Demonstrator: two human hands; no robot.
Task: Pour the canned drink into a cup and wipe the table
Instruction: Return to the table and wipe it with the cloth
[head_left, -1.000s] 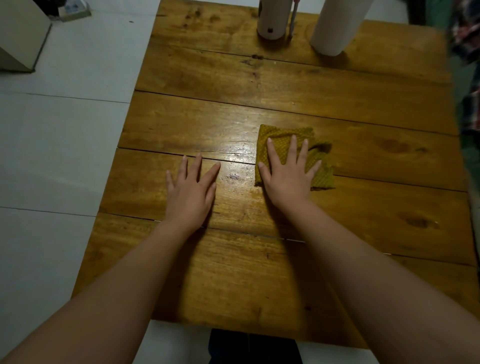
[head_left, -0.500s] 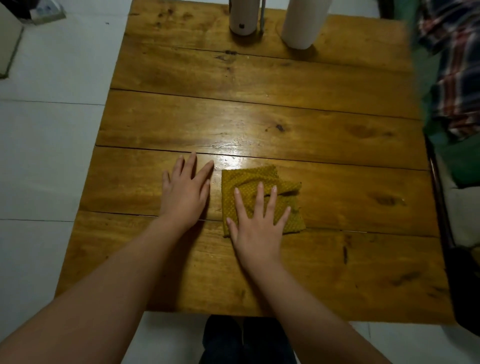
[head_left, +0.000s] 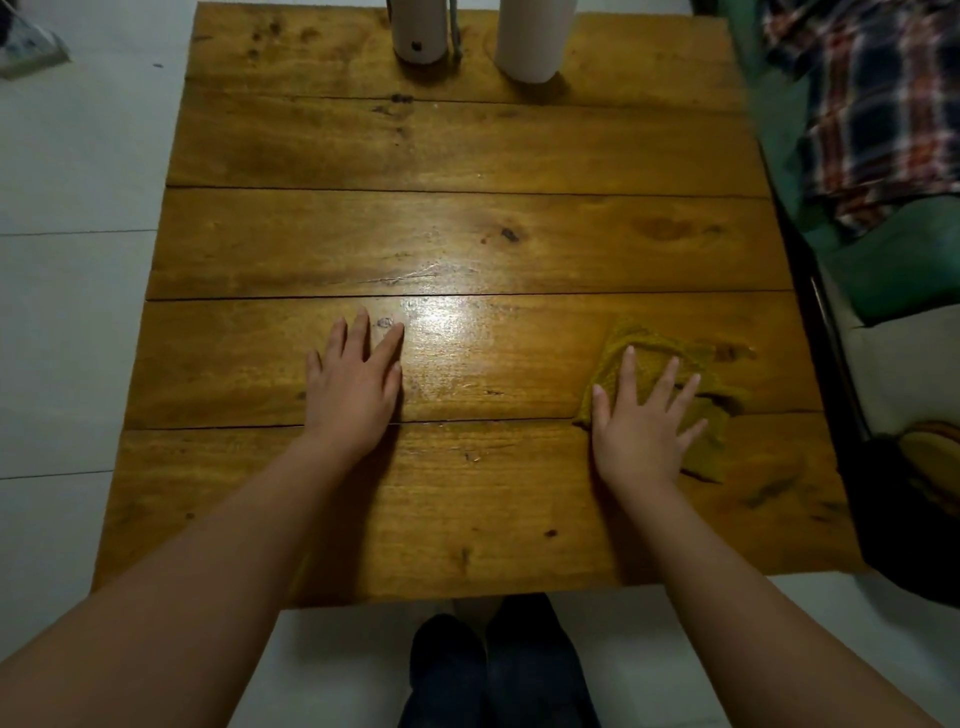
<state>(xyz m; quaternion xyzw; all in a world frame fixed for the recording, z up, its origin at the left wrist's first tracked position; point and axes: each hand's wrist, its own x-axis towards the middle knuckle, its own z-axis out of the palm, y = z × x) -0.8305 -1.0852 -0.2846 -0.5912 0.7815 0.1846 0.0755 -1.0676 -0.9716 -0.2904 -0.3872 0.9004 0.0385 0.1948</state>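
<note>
Two hands lie flat on the wooden table (head_left: 467, 156) in front of us. Our left hand (head_left: 353, 395) rests palm down near the middle of the near planks, fingers straight and slightly spread, with nothing under it or in it. Our right hand (head_left: 641, 431) is well apart from it, toward the table's right edge, pressing flat on a yellow-green cloth (head_left: 644, 345); its fingers are straight and fanned, not curled round the fabric. That cloth is bunched and folded, and shows past the fingertips and out to the right of the hand. A shiny patch of wood sits between our two hands.

At the far edge stand two pale upright cylinders, both cut off by the top of the view: a white container (head_left: 418, 36) with a small dark mark near its base, and beside it on the right a white cup (head_left: 530, 47). We cannot tell which is the can or what either holds. A thin grey strap (head_left: 455, 31) hangs just right of the first one.

Beyond the right edge we see plaid fabric (head_left: 878, 104) over something green, and a dark bag (head_left: 914, 519) nearer us. White floor tiles (head_left: 78, 208) lie to the left, and our dark trouser legs (head_left: 498, 670) show below the table's near edge
</note>
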